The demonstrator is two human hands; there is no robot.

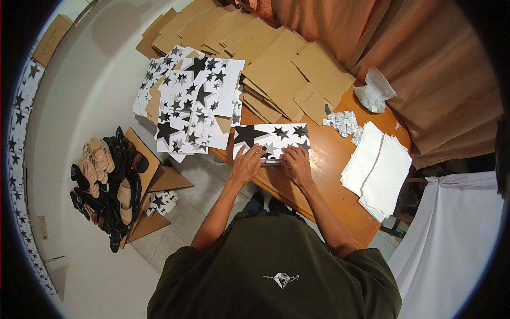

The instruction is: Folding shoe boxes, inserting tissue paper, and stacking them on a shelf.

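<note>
A white cardboard box (269, 133) with black and grey stars sits on the near edge of the wooden table, its star-covered top facing up. My left hand (247, 164) grips its near left side, fingers bent over the top. At the near right, my right hand (297, 165) holds the same box, with its fingers curled along the front edge. The thumbs are hard to make out. Whether anything lies inside the box is hidden.
Flat star-print card sheets (199, 101) lie left of the box, plain brown cardboard pieces (276, 61) behind. To the right are white paper sheets (380, 165), small crinkled packets (345, 123) and a clear plastic bag (375, 91). Shoes (109, 175) crowd a brown stand at far left.
</note>
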